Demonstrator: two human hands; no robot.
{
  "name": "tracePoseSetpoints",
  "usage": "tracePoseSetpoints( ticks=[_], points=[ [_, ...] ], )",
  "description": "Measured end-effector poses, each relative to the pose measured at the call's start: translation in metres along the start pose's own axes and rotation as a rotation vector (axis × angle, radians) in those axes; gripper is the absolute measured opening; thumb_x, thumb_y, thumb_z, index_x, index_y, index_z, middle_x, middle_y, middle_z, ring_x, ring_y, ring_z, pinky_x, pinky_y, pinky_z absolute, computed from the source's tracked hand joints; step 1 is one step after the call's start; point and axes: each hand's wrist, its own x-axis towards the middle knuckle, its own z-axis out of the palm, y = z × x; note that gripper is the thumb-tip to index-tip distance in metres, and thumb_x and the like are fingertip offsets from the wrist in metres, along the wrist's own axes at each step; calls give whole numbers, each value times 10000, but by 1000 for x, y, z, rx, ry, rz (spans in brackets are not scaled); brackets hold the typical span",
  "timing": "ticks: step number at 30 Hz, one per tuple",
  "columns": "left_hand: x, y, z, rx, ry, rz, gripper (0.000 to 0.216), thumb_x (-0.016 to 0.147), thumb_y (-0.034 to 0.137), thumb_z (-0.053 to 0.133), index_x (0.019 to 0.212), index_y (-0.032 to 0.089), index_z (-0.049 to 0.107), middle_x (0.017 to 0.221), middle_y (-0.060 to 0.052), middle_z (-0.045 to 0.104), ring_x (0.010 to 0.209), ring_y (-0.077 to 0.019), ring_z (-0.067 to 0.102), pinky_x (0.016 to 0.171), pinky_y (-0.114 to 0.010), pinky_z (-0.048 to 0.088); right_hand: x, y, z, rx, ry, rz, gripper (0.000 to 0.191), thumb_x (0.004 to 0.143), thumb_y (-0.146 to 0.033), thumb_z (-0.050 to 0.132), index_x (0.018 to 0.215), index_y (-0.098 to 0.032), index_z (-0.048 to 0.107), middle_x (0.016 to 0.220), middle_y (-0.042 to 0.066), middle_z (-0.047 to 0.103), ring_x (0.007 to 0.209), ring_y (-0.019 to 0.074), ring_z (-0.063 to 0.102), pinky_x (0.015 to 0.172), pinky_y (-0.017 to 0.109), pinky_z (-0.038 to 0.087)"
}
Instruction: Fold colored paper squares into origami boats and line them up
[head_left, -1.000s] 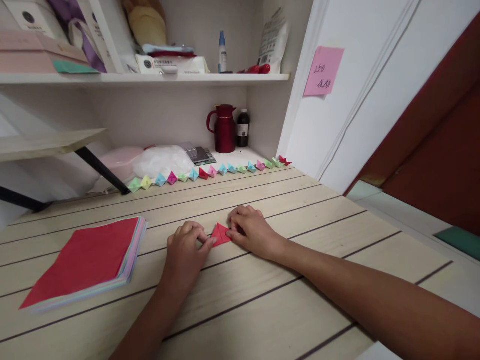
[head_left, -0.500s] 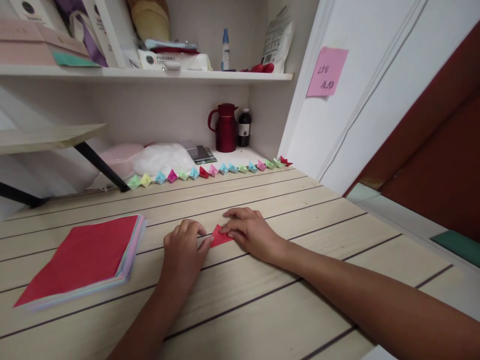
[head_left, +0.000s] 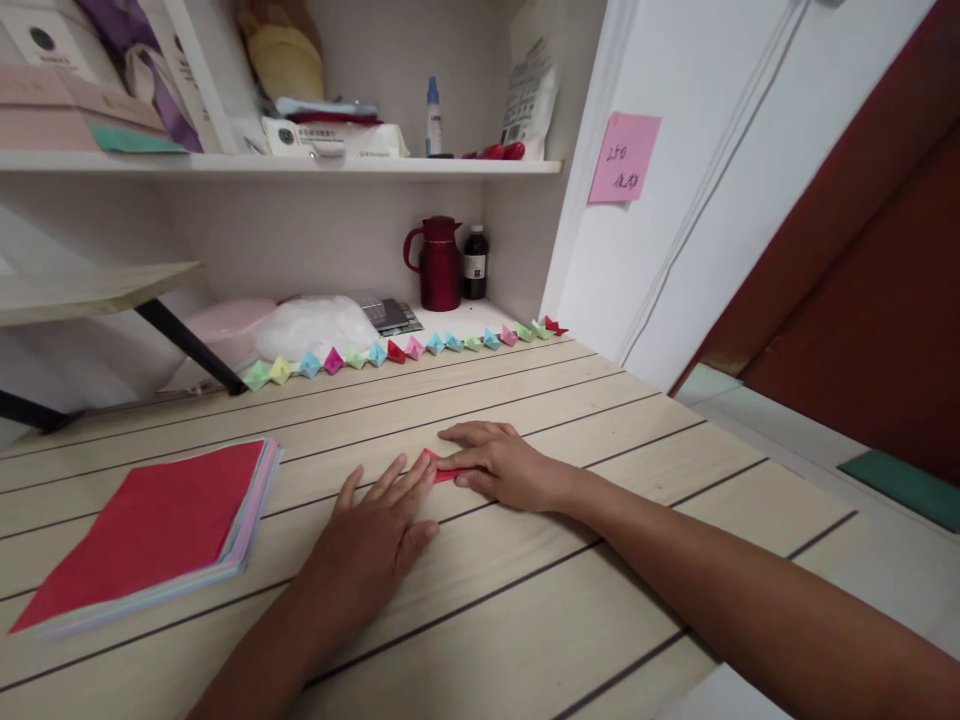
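A small folded piece of red paper (head_left: 448, 474) lies on the wooden tabletop between my hands, partly covered by fingers. My right hand (head_left: 510, 466) holds it down, with the index finger and thumb pressed on it and the other fingers stretched beyond. My left hand (head_left: 379, 530) lies flat and open, fingers spread, its fingertips at the paper's left edge. Left of that hand sits a stack of coloured paper sheets (head_left: 157, 530) with a red sheet on top.
A row of several small folded paper boats (head_left: 396, 352) in mixed colours runs along the table's back edge. Behind it stand a dark red jug (head_left: 440, 265) and a dark bottle (head_left: 475, 264). A black shelf leg (head_left: 191, 345) meets the table at back left.
My left hand has gone from curled fingers at the red paper to flat, spread fingers at its left edge. My right hand stays on the paper. The view has shifted slightly.
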Motion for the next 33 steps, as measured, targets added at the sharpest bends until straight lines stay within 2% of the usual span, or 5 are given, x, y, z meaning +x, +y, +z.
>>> tracePoseSetpoints(
  ticks=[6,11,21,26,33],
  points=[
    [0,-7,-4,-25,-39,-11,516,954,510,335,1455,396,294,1539,10,331,1451,-289,221,1130,-641,123,-2,13,-20,107,-37,-2,285,897,-229,600,1141,-338,699,1343,33,582,1268,211,506,1080,406,350],
    [1,-8,-9,-39,-52,4,547,927,550,388,1448,416,295,1532,-4,342,1446,-305,228,1133,-626,145,-8,8,-26,72,-53,-90,454,838,-309,693,1266,-417,587,1506,2,403,1363,234,400,1108,434,302],
    [17,-9,-39,-66,-148,23,501,872,512,518,1356,389,486,1485,-32,433,1390,-323,358,1070,-559,313,-10,20,-42,151,-88,-63,213,846,-292,676,1033,-373,737,1259,-15,650,1224,209,547,1062,401,362],
    [27,-15,-27,-117,74,101,336,896,252,506,1162,383,665,1274,-19,654,1185,-234,569,990,-440,413,3,9,-12,311,211,112,415,851,-311,660,1261,-266,618,1114,57,701,1047,200,623,938,356,463],
    [27,-20,2,-282,296,-43,402,807,179,607,1185,312,633,1276,-41,634,1212,-225,544,1021,-441,408,20,-13,11,151,195,216,446,731,-270,773,1165,-284,673,942,29,696,947,219,586,899,383,413]
  ],
)
